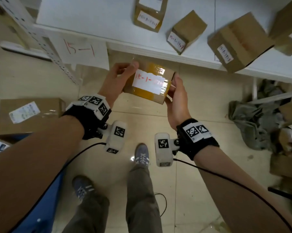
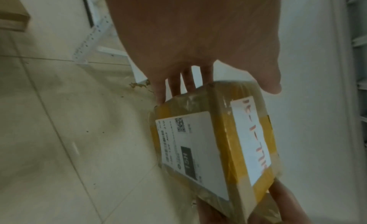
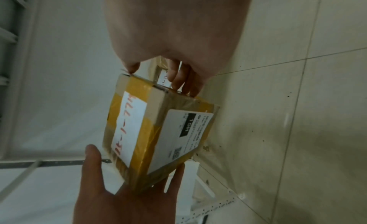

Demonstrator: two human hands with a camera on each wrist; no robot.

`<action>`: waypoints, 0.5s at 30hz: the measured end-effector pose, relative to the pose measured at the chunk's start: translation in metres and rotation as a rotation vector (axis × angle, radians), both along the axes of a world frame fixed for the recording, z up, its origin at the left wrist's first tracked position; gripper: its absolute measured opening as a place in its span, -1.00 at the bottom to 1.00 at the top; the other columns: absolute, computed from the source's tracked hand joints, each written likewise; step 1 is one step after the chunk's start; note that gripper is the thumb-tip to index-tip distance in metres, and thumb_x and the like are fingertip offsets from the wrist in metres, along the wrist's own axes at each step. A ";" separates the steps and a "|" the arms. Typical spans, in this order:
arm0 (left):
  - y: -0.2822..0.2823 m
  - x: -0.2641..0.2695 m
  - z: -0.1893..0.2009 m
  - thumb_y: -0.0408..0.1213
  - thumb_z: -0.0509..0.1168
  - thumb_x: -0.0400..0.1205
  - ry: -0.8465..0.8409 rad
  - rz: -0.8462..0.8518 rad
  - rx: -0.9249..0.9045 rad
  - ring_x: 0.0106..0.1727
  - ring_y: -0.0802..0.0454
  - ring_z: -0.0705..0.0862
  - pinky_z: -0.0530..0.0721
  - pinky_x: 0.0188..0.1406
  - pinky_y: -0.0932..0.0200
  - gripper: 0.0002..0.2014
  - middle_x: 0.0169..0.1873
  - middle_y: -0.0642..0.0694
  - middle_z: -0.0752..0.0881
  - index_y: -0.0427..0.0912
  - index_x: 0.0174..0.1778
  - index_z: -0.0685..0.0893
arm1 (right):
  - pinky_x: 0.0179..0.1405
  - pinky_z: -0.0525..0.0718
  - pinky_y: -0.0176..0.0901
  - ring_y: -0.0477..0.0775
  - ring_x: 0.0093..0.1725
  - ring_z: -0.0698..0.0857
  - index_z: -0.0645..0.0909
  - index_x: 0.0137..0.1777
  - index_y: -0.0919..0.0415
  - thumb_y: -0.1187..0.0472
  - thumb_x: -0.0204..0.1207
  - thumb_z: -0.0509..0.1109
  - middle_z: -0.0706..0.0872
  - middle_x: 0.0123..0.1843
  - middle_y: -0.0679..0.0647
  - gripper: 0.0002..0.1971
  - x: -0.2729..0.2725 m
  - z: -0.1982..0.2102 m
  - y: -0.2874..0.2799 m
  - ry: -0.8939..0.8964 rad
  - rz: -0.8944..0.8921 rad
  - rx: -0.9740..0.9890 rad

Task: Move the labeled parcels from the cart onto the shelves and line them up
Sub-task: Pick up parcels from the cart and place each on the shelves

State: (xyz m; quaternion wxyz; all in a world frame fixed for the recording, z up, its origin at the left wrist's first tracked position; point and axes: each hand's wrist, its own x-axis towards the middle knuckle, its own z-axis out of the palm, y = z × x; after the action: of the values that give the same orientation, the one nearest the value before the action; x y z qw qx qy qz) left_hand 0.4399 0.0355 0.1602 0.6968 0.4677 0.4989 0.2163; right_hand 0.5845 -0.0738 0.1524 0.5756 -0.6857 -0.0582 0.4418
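A small cardboard parcel (image 1: 148,83) wrapped in yellow tape, with a white label in red handwriting on top, is held in the air just in front of the white shelf (image 1: 91,19). My left hand (image 1: 120,76) grips its left end, thumb on top and fingers underneath. My right hand (image 1: 174,91) grips its right end. The left wrist view shows the parcel (image 2: 214,141) with a printed shipping label on its side. In the right wrist view the parcel (image 3: 157,133) sits between both hands. Several labeled parcels (image 1: 185,31) stand unevenly on the shelf.
A paper sign reading 15-1 (image 1: 81,49) hangs on the shelf edge beside a perforated upright (image 1: 46,41). At lower left, the blue cart holds a large box (image 1: 29,113). A grey cloth heap (image 1: 256,121) and more boxes (image 1: 286,163) lie on the floor to the right.
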 end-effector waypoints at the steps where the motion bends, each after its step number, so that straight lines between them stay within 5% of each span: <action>1: 0.001 0.011 0.005 0.29 0.41 0.41 -0.006 -0.011 0.037 0.02 0.12 0.75 0.73 -0.03 0.07 -0.60 0.00 0.04 0.74 0.10 -0.02 0.64 | 0.09 0.59 -0.17 -0.04 0.05 0.73 0.63 0.36 0.24 -0.15 0.75 0.13 0.80 0.01 0.07 -0.49 0.009 0.006 -0.001 -0.007 -0.013 0.021; 3: 0.001 0.026 0.010 0.26 0.38 0.47 -0.034 -0.022 0.068 -0.11 0.20 0.74 0.67 -0.15 0.15 -0.62 -0.12 0.11 0.73 0.03 -0.07 0.59 | 0.12 0.58 -0.13 -0.07 0.02 0.71 0.69 0.21 0.20 -0.15 0.77 0.06 0.78 -0.09 -0.02 -0.50 0.020 0.016 -0.002 -0.001 -0.010 0.056; 6: -0.002 0.053 0.019 0.05 0.31 0.67 -0.034 -0.034 0.155 -0.35 0.49 0.58 0.51 -0.21 0.44 -0.76 -0.34 0.30 0.63 0.03 -0.21 0.51 | 0.25 0.66 0.04 0.02 0.24 0.71 0.56 0.45 0.05 -0.26 0.74 0.03 0.75 0.21 0.01 -0.46 0.039 0.027 -0.006 0.023 0.008 0.065; 11: -0.004 0.095 0.027 -0.13 0.37 0.65 -0.075 -0.099 0.248 0.01 0.44 0.69 0.57 -0.09 0.55 -0.88 0.13 0.12 0.73 -0.01 -0.13 0.57 | 0.26 0.73 0.22 0.20 0.29 0.72 0.31 0.52 -0.06 -0.16 0.73 0.20 0.66 0.32 0.08 -0.57 0.073 0.027 -0.012 0.014 0.003 0.086; 15: 0.001 0.134 0.029 -0.04 0.28 0.70 -0.038 -0.155 0.326 -0.06 0.47 0.64 0.52 -0.13 0.60 -0.80 0.13 0.05 0.74 -0.07 -0.02 0.70 | 0.25 0.76 0.25 0.23 0.29 0.72 0.31 0.50 -0.03 -0.01 0.70 0.29 0.66 0.32 0.10 -0.58 0.106 0.022 -0.017 0.020 -0.112 0.129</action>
State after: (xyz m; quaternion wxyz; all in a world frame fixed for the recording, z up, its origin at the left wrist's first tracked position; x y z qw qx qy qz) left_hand 0.5743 0.0361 0.1895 0.6356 0.6074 0.4063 0.2491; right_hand 0.6903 -0.0907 0.1744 0.6428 -0.6451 -0.0423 0.4109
